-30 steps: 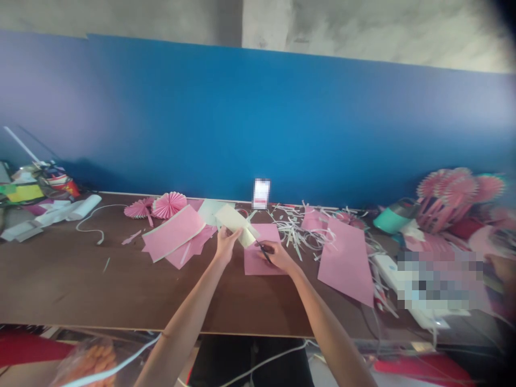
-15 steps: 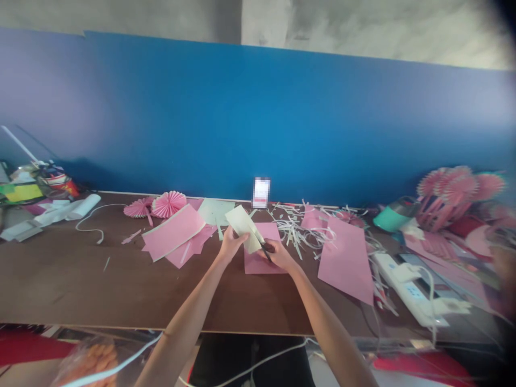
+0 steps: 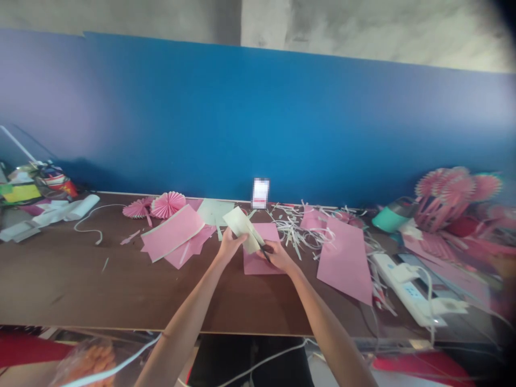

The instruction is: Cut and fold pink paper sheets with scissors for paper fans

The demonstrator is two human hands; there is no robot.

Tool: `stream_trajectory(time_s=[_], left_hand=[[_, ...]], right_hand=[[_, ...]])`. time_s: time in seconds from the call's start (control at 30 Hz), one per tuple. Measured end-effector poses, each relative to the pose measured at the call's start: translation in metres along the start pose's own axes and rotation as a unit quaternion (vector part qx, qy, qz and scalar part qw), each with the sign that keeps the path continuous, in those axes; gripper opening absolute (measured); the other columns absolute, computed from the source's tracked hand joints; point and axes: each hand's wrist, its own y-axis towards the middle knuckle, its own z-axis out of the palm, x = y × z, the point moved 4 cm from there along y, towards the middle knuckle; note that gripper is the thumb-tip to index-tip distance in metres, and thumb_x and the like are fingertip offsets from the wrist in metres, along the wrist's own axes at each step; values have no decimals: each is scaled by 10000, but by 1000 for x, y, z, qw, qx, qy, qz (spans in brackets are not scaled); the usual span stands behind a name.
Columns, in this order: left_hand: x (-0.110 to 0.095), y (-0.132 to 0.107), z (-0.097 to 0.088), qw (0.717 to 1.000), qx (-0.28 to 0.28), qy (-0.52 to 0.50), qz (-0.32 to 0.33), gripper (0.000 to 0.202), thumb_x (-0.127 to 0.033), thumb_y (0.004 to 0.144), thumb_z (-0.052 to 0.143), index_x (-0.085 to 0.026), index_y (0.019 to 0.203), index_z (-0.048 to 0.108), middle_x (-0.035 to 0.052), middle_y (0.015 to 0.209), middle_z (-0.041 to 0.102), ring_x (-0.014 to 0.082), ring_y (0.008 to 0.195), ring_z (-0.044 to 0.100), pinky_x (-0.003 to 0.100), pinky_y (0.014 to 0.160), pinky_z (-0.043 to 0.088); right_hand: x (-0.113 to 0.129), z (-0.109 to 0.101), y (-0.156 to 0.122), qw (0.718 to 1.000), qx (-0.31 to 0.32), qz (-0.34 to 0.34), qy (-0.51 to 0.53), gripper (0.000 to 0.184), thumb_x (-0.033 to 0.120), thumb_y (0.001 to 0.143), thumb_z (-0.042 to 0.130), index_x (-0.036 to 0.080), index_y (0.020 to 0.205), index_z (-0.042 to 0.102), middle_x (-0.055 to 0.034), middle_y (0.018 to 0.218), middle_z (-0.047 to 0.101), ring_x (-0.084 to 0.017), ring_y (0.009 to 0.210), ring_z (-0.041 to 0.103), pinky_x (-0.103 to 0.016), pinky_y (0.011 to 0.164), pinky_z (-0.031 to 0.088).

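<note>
My left hand is closed on the left edge of a cream sheet of paper, thumb on top. In my right hand are scissors with dark handles, their blades lying along the right side of the cream paper. Whether the blades are apart is too small to tell. Both hands are raised over a pink sheet flat on the brown table. To the left lie more pink sheets, one with pale edges, and a pale green sheet.
White paper strips lie in a tangle right of my hands, beside a large pink sheet. Pink folded rosettes sit at left. A white power strip with cables lies at right. A phone stands against the blue panel.
Almost nothing differs. The cream paper and both hands keep nearly the same place, and the view has shifted very slightly. At the far right edge, a blurred shape has moved.
</note>
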Motion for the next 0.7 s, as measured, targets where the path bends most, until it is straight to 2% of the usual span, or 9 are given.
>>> stream_trajectory(time_s=[0.4,0.7], left_hand=[[-2,-1,0,1000,18,-2,-1,443,-325,672,730,-132,1046,592,101,1015,673,229,899,638,326,756,507],[1,-1,-1,999,20,-35,-17,438,-316,645,758,-125,1016,624,104,987,682,225,879,641,324,759,507]], right_hand=[[9,-3,-2,997,-10,-11,-71,362,464,697,676,129,833,659,-10,706,585,-140,662,504,-233,590,396],[6,-5,-2,996,-10,-12,-83,312,443,705,667,139,775,651,8,629,537,-109,570,434,-216,516,351]])
